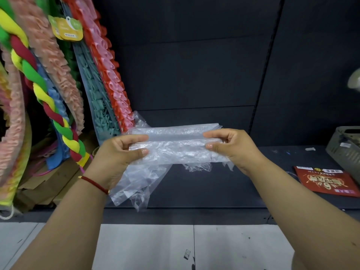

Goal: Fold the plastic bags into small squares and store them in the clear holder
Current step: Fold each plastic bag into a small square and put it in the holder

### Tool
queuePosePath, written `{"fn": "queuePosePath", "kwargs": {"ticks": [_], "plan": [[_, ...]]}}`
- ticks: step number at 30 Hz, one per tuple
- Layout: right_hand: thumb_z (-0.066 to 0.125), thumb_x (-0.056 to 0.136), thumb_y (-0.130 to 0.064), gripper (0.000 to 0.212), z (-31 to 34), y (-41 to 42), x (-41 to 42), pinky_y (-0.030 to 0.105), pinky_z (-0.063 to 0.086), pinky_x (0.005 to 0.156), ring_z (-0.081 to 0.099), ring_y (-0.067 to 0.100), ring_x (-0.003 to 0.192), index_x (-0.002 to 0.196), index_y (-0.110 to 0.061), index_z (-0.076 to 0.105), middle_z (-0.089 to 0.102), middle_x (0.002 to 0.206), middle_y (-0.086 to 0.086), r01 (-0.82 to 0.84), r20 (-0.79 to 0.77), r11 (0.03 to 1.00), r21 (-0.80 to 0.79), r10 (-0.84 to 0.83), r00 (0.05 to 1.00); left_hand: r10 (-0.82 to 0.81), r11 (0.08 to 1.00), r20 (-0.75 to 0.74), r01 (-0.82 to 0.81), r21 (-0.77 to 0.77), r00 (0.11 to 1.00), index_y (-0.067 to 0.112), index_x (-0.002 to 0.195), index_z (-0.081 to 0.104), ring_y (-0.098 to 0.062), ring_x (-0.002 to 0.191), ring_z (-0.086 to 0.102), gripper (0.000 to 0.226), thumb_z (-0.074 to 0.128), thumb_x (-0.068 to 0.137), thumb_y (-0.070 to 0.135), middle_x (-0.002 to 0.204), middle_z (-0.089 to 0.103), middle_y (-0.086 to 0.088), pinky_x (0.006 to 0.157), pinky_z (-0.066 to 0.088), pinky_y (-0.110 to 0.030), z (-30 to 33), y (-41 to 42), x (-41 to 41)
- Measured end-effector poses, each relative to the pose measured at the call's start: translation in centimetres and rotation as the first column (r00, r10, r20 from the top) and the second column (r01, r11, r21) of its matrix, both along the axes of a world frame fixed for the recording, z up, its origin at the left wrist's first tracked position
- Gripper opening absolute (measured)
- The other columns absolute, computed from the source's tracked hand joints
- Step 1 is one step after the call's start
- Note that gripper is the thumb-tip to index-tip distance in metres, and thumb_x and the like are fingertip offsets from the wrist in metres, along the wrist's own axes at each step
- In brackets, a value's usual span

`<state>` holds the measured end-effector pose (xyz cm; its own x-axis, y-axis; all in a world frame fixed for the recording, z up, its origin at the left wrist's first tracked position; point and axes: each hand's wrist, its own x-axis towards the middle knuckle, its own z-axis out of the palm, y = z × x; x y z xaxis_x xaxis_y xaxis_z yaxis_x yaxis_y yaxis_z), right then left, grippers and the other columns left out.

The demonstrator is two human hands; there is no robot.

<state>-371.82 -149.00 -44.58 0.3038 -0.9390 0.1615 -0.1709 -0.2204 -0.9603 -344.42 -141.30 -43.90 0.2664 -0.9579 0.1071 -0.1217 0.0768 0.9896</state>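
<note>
— How far along are you?

— Early, I judge. The bag [175,145] is folded lengthwise into a long band, stretched level between my hands above the dark shelf [224,184]. It is not yet a small square. Loose film hangs crumpled from its left end, down past my left wrist, and a few ragged bits trail under the right end.

— And the holder?

— I cannot say. A grey basket [344,147] sits far right on the shelf, but it does not look clear, and I see no folded squares anywhere. So storing is all ahead of me.

— How are you holding it?

— My left hand [116,152] pinches the band's left end, thumb on the near face, fingers curled over the top edge. My right hand [233,147] does the same at the right end. Both grips are narrow, closed on the plastic, nothing else in them.

— What remains?

— Probably tucking in the loose tail, folding the band end over end, then finding the holder.

— Anything nearby?

— Bright ruffled trims [58,84] hang at left, and a red packet [321,182] lies at right.
</note>
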Motion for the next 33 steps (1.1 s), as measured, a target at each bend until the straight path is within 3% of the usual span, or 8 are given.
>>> {"fn": "queuePosePath", "kwargs": {"ticks": [4,8,12,17,19,22,29,33], "plan": [[0.078,0.078,-0.003,0.033,-0.3,-0.1,0.2,0.006,0.042,0.061,0.050,-0.006,0.055,0.109,-0.012,0.073,0.063,0.085,-0.006,0.026,-0.031,1.000,-0.017,-0.027,0.999,0.107,0.994,0.134,-0.106,-0.012,0.985,0.022,0.095,0.074,-0.016,0.108,0.064,0.031,0.079,0.074,0.000,0.107,0.071,-0.002,0.095,0.052,-0.034,0.2,0.1,0.1],[0.079,0.080,-0.012,0.021,-0.7,-0.4,0.6,0.009,0.041,0.056,0.042,0.000,0.052,0.094,-0.025,0.073,0.056,0.073,-0.003,0.049,-0.176,0.998,-0.043,-0.056,0.983,0.191,0.982,0.314,-0.185,-0.048,0.930,0.022,0.091,0.075,-0.005,0.069,0.055,0.022,0.081,0.075,0.009,0.075,0.063,0.005,0.064,0.048,-0.012,0.3,0.1,0.1],[0.076,0.083,-0.017,0.011,-1.2,-0.6,0.8,0.017,0.044,0.066,0.056,0.005,0.070,0.079,-0.025,0.070,0.067,0.080,-0.008,0.036,-0.292,0.997,-0.073,-0.056,0.955,0.182,0.983,0.415,-0.176,-0.054,0.891,0.018,0.080,0.075,-0.010,0.058,0.049,0.007,0.080,0.078,0.015,0.064,0.059,0.002,0.059,0.043,-0.023,0.5,0.0,0.3],[0.074,0.085,-0.022,0.015,-2.4,-0.8,0.7,0.024,0.048,0.081,0.057,0.011,0.086,0.072,-0.020,0.067,0.059,0.101,-0.002,-0.140,-0.554,0.990,0.010,0.122,0.823,0.123,0.992,0.209,-0.123,-0.014,0.970,0.017,0.066,0.068,-0.009,0.080,0.059,0.018,0.077,0.080,0.012,0.092,0.066,0.007,0.074,0.043,-0.029,1.1,-0.1,0.2],[0.074,0.084,-0.021,0.012,-2.8,-0.5,0.9,0.033,0.049,0.080,0.057,0.011,0.079,0.074,-0.019,0.067,0.064,0.092,-0.001,-0.199,-0.592,0.969,0.149,0.248,0.767,0.088,0.996,0.090,-0.087,-0.012,0.992,0.012,0.075,0.068,-0.006,0.071,0.061,0.011,0.071,0.084,0.005,0.079,0.069,0.007,0.070,0.045,-0.025,1.2,-0.1,-0.5],[0.074,0.083,-0.016,0.010,-3.3,0.2,1.6,0.028,0.048,0.077,0.056,0.009,0.072,0.078,-0.019,0.066,0.063,0.075,-0.007,-0.268,-0.551,0.924,0.273,0.378,0.744,0.072,0.996,0.059,-0.069,-0.053,0.996,0.010,0.077,0.067,-0.010,0.060,0.058,0.012,0.068,0.086,0.002,0.064,0.064,0.005,0.058,0.051,-0.023,1.2,-0.4,-1.9],[0.076,0.083,-0.016,0.023,-3.4,2.4,4.3,0.029,0.055,0.090,0.071,0.015,0.092,0.101,-0.005,0.070,0.075,0.096,0.002,-0.308,-0.182,0.904,0.296,0.370,0.911,-0.021,0.996,0.274,0.043,-0.074,0.961,0.019,0.092,0.070,-0.011,0.062,0.060,0.019,0.075,0.081,0.004,0.075,0.068,0.005,0.058,0.052,-0.025,1.1,-1.0,-4.8],[0.076,0.082,-0.011,0.016,-2.9,2.4,4.6,0.024,0.057,0.083,0.072,0.015,0.088,0.097,-0.005,0.073,0.076,0.093,0.004,-0.238,-0.121,0.939,0.248,0.273,0.954,-0.032,0.999,-0.354,0.028,-0.015,0.935,0.012,0.117,0.056,-0.018,0.081,0.065,0.035,0.072,0.085,0.010,0.097,0.065,-0.005,0.074,0.056,-0.034,0.8,-1.2,-6.0]]}}
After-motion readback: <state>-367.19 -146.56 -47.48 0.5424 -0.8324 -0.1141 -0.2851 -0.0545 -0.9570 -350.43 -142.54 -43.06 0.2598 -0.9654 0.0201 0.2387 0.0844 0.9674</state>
